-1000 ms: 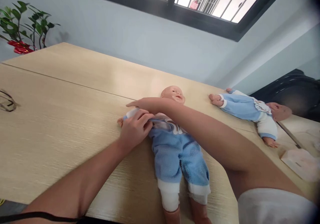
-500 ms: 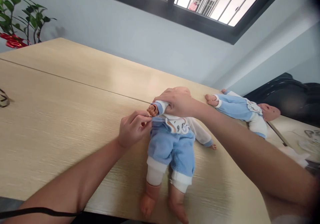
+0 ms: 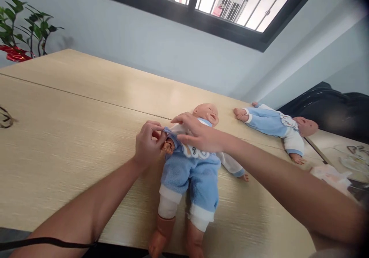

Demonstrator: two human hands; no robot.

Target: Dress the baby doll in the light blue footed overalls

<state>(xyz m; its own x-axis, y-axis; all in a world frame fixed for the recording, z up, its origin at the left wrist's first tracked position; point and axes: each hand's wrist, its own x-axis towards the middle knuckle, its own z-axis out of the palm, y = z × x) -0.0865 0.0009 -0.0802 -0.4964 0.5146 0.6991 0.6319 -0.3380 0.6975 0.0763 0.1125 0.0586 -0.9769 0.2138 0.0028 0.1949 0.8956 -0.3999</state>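
Observation:
A baby doll [image 3: 191, 169] in a white and blue outfit lies face up on the table, its feet toward me. My left hand [image 3: 148, 142] is closed in a pinch on the blue edge of the doll's top [image 3: 172, 135], beside the doll's small hand [image 3: 168, 146]. Whether that edge is the cuff or the hem, I cannot tell. My right hand [image 3: 198, 133] rests across the doll's chest and upper arm with thumb and fingers apart, hiding part of the printed front. The doll's head [image 3: 206, 112] shows just beyond it.
A second doll [image 3: 268, 123] in similar clothes lies at the right of the wooden table [image 3: 86, 127]. Past it are a black object [image 3: 331, 100] and a clear plastic item [image 3: 356, 160]. Glasses-like wire [image 3: 5, 117] lies far left. A plant [image 3: 33, 25] stands behind.
The right hand has let the doll's forearm down and spread over its chest, uncovering the face. The left hand has drawn the blue edge up beside the doll's hand.

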